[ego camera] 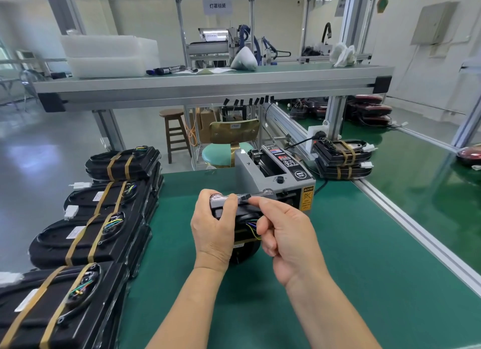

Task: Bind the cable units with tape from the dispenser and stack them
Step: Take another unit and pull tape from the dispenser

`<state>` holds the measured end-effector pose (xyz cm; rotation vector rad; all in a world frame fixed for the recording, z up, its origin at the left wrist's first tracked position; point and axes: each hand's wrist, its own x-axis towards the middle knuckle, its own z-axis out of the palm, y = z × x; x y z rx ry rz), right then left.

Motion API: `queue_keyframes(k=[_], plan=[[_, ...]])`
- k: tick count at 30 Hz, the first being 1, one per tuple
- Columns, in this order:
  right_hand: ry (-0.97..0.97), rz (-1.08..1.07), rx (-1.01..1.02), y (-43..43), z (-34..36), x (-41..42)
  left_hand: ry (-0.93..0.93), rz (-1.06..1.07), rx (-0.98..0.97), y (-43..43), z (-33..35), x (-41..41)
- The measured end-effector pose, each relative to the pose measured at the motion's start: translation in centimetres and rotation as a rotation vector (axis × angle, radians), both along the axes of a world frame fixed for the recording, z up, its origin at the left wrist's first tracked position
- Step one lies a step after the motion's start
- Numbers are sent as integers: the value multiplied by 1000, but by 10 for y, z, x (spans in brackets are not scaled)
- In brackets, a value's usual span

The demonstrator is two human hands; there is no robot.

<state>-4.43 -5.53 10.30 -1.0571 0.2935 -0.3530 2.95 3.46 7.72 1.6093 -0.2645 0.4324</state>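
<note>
My left hand (212,227) grips a black cable unit (244,231) held on edge above the green mat, coloured wires showing on its face. My right hand (282,230) pinches the unit's upper right edge between thumb and forefinger, right in front of the grey tape dispenser (276,175). Whether a tape strip is under the fingers I cannot tell. Several taped black units are stacked in a row along the left edge (86,234). Two more taped units are stacked behind the dispenser at the right (342,156).
The green mat (338,283) extends to my right up to an aluminium rail (416,231). A shelf beam (208,88) crosses overhead. Beyond the table stand a wooden stool (175,132) and a teal chair (223,150).
</note>
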Motion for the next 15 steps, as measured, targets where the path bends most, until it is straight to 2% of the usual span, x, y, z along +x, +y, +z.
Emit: queue_keyframes(k=[15], plan=[[5, 14, -22, 4, 0, 3, -5, 24, 3, 2, -4, 7]])
